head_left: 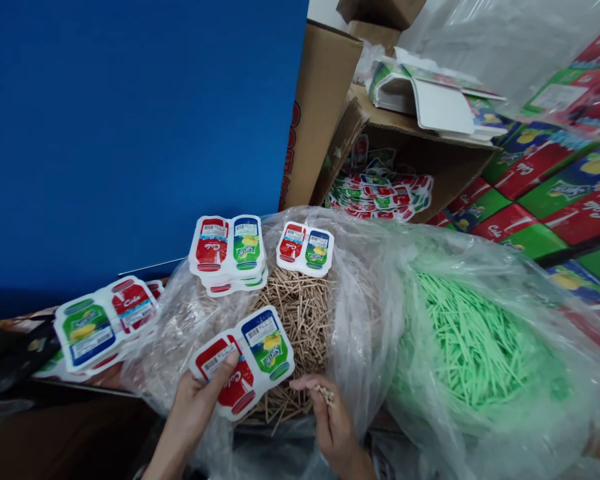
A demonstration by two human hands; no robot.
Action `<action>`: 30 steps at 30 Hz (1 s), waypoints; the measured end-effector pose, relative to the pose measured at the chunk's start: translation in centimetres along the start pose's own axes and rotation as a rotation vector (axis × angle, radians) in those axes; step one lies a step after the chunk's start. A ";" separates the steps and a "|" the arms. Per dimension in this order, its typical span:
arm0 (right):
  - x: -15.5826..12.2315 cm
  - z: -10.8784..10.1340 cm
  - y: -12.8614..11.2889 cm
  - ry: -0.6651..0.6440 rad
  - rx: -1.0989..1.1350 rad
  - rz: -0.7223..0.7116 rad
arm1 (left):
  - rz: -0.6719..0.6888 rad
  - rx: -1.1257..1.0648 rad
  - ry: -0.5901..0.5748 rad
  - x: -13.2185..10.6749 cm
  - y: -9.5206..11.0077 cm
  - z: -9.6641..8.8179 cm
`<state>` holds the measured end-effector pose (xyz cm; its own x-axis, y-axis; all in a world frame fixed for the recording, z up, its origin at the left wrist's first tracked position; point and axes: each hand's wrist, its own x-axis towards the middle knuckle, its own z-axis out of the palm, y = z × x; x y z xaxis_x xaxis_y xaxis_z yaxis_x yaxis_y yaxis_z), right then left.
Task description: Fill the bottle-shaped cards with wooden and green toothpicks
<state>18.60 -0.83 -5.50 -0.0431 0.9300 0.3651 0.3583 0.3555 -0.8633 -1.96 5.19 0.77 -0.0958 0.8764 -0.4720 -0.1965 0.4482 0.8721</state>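
My left hand (196,403) grips a jar-shaped double card (267,343), thumb on top, its printed side with a red Cola half and a green-blue Sprite half facing up. Below it lies a heap of thin brown sticks (303,307) in a clear plastic bag (365,320). At the heap's lower right, my right hand (334,430) is closed around a small bunch of brown sticks, whose pale ends show at the fingers. A stack of the same cards (229,250) rests on the bag, and another card (305,249) lies on the sticks.
More cards (105,323) lie at the left. Bright green sticks (470,340) fill a second clear bag on the right. Behind, an open carton (455,163) holds many cards, beside stacked printed boxes (575,167). A large blue panel (130,133) stands at the upper left.
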 end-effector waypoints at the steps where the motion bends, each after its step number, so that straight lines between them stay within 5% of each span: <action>1: 0.0 0.0 0.0 0.003 -0.001 0.000 | -0.008 -0.017 0.003 0.0 0.0 0.0; 15: 0.4 -0.8 -1.2 0.092 -0.032 0.008 | -0.068 0.150 -0.061 0.7 -0.4 0.2; 19: 1.9 -2.2 -2.9 0.189 0.020 0.178 | 0.070 0.331 -0.189 0.5 -0.7 0.9; 25: 5.3 -3.7 -6.3 0.486 0.451 0.434 | 0.163 0.460 -0.304 0.1 -2.1 2.6; 30: 7.2 -3.0 -7.9 0.243 0.644 0.518 | 0.291 0.555 -0.342 0.0 -3.7 3.1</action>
<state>18.30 2.76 4.99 0.2064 0.9700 -0.1284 -0.3247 -0.0559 -0.9442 1.80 4.09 -2.02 0.2607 0.9395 -0.2222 0.3248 0.1314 0.9366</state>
